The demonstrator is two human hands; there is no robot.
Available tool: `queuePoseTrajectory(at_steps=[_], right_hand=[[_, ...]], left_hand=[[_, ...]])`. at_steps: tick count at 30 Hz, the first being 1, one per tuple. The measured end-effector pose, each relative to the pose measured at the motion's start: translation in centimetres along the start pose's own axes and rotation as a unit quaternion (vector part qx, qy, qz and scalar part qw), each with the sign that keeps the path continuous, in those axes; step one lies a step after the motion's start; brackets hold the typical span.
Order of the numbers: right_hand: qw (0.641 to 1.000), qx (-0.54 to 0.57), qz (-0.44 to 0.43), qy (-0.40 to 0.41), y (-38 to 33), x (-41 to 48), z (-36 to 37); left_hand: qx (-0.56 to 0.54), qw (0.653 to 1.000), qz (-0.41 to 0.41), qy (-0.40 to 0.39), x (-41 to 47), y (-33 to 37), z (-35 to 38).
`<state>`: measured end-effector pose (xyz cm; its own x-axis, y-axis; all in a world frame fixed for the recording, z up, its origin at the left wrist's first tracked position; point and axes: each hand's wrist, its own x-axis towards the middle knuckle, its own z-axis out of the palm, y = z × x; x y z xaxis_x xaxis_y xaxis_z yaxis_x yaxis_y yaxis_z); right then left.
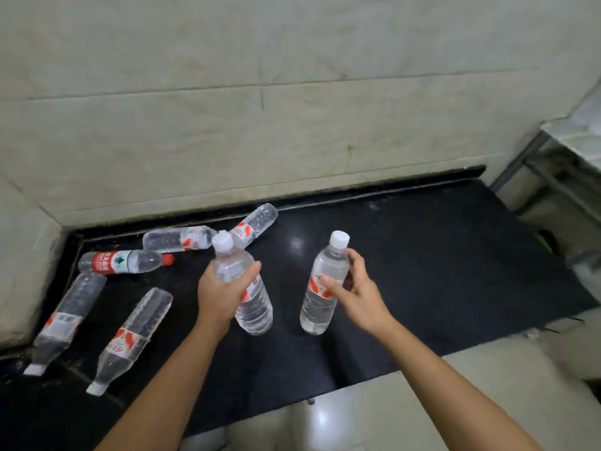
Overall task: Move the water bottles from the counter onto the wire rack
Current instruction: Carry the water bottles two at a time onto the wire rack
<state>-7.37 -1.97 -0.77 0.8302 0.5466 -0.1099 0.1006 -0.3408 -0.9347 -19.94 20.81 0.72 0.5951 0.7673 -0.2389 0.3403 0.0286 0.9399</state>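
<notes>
A black counter runs along a pale tiled wall. At the left end of the counter, five bottles lie on their sides, close together. One of them, the red bottle, has a red cap and a red label. Two of them point their caps at the counter's front edge.

Over the middle of the counter, the left hand holds the left bottle. Its fingers and thumb wrap round the top part, under the cap. This bottle leans. A bit to the right, the right hand holds the right bottle upright, thumb on the label and fingers curled round the back. I cannot tell if it stands on the counter or is lifted.

Past the right end of the counter is the rack. It looks blurry, and I see no bottle on it.

Here is what I think could go wrong. The left bottle is full and held high up, so its heavy bottom could swing and slip out. Carrying two at once means no free hand to catch one. An arm could also bump the lying bottles, and round bottles roll off edges.
</notes>
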Motion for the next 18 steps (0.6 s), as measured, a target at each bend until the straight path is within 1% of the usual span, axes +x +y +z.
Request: queuePoseTrajectory(at_steps=[4,6,10,13,16,18], right_hand=[[0.996,0.013,-0.054,0.076,-1.5,-3.1,-9.1],[0.991,0.018,-0.076,0.111,-1.3,-5.1,-13.9],[0.982,0.044,-0.079,0.166,0.2,-9.4,-23.9],[0.977,0.065,-0.081,0.187,2.1,-12.8,-31.3],[0.966,0.109,-0.089,0.215,4.0,-15.6,-38.2],[0.953,0.155,-0.094,0.244,5.1,-17.1,-42.2]], left_hand=[[-0.093,0.987,0.054,-0.117,-4.0,7.0,8.8],[-0.126,0.976,0.043,-0.174,-6.5,9.6,13.4],[-0.132,0.953,0.028,-0.270,-13.0,13.7,22.0],[-0.126,0.941,0.019,-0.313,-17.9,16.3,28.6],[-0.094,0.939,0.034,-0.329,-22.1,18.5,35.0],[-0.076,0.938,0.046,-0.335,-24.5,19.4,39.1]])
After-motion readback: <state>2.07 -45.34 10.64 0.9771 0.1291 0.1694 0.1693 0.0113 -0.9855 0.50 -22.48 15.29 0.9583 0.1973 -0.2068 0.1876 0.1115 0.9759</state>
